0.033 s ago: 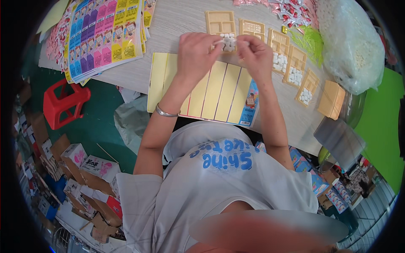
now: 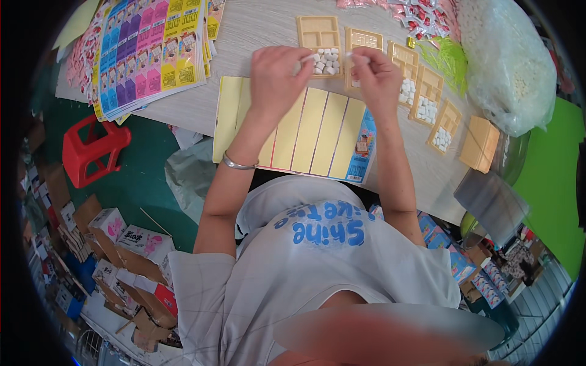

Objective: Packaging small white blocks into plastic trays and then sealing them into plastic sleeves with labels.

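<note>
Pinches small white pieces (image 2: pixel 308 58) in left grip (image 2: pixel 276 78) and right grip (image 2: pixel 379 78) — either side of a compartmented tan tray (image 2: pixel 319 24) of white lumps (image 2: pixel 329 61) — on the worktop (image 2: pixel 256 30).

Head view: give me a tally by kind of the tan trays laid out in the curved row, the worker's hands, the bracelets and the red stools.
Tan trays in the row: 5
Hands: 2 (left hand, right hand)
Silver bracelet: 1
Red stool: 1
Total: 9
</note>
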`<state>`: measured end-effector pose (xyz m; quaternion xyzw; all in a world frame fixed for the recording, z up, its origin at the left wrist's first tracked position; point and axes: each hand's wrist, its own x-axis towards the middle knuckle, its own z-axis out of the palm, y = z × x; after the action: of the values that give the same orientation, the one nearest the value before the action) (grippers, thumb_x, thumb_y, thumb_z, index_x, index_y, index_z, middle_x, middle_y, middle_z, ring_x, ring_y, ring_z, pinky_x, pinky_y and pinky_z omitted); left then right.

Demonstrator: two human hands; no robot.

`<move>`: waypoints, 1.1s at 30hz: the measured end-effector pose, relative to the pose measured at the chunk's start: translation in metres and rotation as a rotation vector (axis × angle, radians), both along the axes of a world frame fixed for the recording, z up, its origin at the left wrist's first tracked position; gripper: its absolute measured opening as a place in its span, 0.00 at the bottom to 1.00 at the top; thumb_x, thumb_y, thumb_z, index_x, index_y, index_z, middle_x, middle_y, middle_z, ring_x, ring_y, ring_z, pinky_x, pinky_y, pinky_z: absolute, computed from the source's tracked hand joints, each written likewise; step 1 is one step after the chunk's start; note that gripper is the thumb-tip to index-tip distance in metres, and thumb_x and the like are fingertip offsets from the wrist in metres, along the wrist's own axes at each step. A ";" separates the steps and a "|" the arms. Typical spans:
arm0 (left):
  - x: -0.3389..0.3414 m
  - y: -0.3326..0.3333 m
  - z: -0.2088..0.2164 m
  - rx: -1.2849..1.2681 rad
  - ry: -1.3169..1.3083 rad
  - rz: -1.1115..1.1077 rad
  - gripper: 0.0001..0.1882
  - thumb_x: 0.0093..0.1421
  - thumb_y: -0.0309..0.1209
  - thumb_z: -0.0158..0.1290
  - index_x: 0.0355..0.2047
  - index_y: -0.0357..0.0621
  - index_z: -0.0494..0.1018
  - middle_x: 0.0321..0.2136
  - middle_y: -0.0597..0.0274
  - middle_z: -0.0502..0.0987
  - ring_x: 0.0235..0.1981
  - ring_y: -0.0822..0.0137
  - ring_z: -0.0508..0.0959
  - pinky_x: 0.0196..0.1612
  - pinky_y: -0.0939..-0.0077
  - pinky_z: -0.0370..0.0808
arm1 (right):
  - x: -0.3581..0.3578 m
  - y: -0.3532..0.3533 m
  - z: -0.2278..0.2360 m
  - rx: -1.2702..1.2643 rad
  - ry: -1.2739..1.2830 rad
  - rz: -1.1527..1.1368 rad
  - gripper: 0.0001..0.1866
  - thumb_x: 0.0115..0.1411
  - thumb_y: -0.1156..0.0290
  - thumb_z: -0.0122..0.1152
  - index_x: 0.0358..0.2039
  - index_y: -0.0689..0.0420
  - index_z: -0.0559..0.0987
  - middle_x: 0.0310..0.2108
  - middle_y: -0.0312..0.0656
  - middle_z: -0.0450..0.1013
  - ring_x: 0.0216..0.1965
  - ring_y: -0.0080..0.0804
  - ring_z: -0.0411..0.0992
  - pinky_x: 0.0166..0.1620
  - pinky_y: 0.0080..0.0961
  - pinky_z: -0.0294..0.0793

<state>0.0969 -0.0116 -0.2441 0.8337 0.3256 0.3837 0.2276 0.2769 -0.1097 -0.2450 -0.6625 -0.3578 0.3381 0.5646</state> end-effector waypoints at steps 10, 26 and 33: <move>0.005 0.002 -0.018 0.028 0.133 0.026 0.10 0.53 0.34 0.68 0.35 0.48 0.83 0.28 0.67 0.81 0.33 0.63 0.80 0.45 0.65 0.69 | -0.003 0.016 -0.006 -0.077 -0.297 0.061 0.07 0.61 0.76 0.69 0.40 0.62 0.84 0.31 0.35 0.80 0.29 0.16 0.75 0.32 0.15 0.74; 0.005 -0.013 0.011 -0.542 -0.197 -0.009 0.10 0.59 0.29 0.64 0.41 0.43 0.84 0.34 0.63 0.83 0.34 0.71 0.81 0.41 0.74 0.77 | -0.010 0.014 0.018 0.152 -0.355 0.171 0.09 0.57 0.81 0.69 0.39 0.60 0.85 0.36 0.37 0.82 0.32 0.22 0.76 0.38 0.20 0.77; 0.008 0.000 -0.005 -1.004 -0.422 -0.206 0.08 0.61 0.27 0.64 0.40 0.37 0.83 0.33 0.63 0.85 0.33 0.79 0.81 0.38 0.83 0.78 | -0.003 -0.004 0.005 0.228 -0.253 -0.015 0.11 0.59 0.80 0.69 0.43 0.60 0.85 0.35 0.34 0.81 0.33 0.17 0.76 0.39 0.17 0.76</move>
<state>0.1045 -0.0119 -0.2490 0.5552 0.3327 0.3158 0.6938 0.2743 -0.1133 -0.2400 -0.6339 -0.4571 0.2052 0.5891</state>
